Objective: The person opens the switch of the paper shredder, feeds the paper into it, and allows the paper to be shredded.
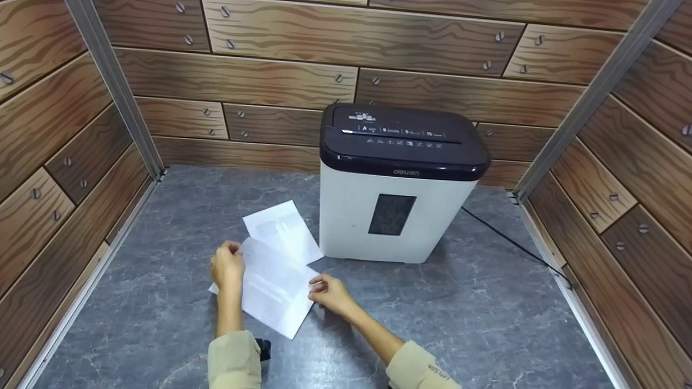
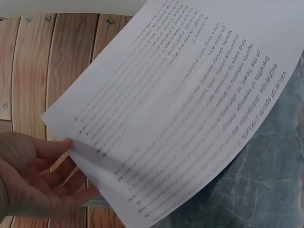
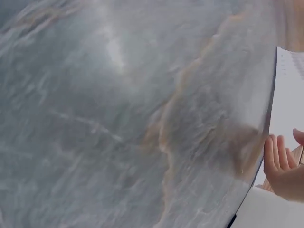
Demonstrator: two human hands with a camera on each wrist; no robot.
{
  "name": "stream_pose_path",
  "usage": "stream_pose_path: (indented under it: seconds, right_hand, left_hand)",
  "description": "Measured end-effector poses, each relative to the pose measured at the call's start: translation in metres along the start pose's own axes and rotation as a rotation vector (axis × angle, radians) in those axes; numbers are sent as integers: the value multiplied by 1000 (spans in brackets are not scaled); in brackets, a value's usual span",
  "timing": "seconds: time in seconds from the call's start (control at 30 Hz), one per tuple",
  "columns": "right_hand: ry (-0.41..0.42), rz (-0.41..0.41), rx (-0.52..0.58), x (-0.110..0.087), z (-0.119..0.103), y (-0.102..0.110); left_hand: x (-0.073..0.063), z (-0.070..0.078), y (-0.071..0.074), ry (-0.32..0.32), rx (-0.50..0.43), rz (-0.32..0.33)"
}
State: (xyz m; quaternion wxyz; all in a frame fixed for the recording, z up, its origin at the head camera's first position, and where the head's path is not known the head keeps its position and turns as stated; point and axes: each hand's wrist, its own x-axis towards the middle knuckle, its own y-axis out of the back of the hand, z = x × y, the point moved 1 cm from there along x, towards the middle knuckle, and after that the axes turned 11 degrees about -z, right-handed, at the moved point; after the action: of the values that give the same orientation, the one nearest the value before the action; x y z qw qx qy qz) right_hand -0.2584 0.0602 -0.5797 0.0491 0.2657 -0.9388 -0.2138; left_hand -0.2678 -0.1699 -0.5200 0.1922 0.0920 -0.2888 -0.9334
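Note:
My left hand (image 1: 227,265) pinches a printed sheet of paper (image 1: 273,292) by its left edge. In the left wrist view, the thumb lies at the edge of the raised, slightly bowed sheet (image 2: 180,109), with the fingers curled below. My right hand (image 1: 332,294) is at the sheet's right edge. The right wrist view shows that hand (image 3: 282,166) with extended fingers and the thumb apart from them, beside the paper (image 3: 289,95). Partly covered by the held sheet, another printed sheet (image 1: 284,229) lies on the grey tabletop. A white paper corner (image 1: 213,288) pokes out left of the left wrist.
A white paper shredder (image 1: 346,216) with a dark top stands behind and right of the papers, its feed slot (image 1: 400,136) facing up. Its black cord (image 1: 513,243) runs right across the grey marbled tabletop (image 1: 486,324). Wood-patterned walls (image 1: 270,81) enclose the back and sides.

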Motion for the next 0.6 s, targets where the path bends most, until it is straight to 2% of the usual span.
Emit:
stream_pose_path:
  seconds: [0.07, 0.13, 0.27, 0.33, 0.37, 0.4, 0.43, 0.53, 0.6]
  right_hand:
    - [-11, 23, -14, 2, 6, 0]
    - [-9, 81, -70, 9, 26, -1]
    - [47, 282, -98, 36, 99, -4]
    - [30, 348, -37, 46, 122, -2]
    - [26, 382, 23, 51, 133, -1]
    - [11, 404, 68, 52, 133, 3]
    - [5, 428, 97, 52, 131, 6]
    - [108, 541, 154, 48, 125, 16]
    - [144, 589, 168, 39, 104, 25]
  left_hand:
    - [-1, 3, 2, -13, -17, 0]
    - [-3, 7, 4, -44, -34, 3]
    - [-4, 13, 4, -113, -91, -24]
    - [2, 7, 0, -170, -158, -41]
    - [14, -5, -8, -218, -216, -31]
    - [27, -20, -19, -261, -273, -17]
    - [40, -34, -29, -278, -308, -30]
    - [90, -87, -71, -357, -363, -17]
    - [123, -119, -102, -369, -358, -24]
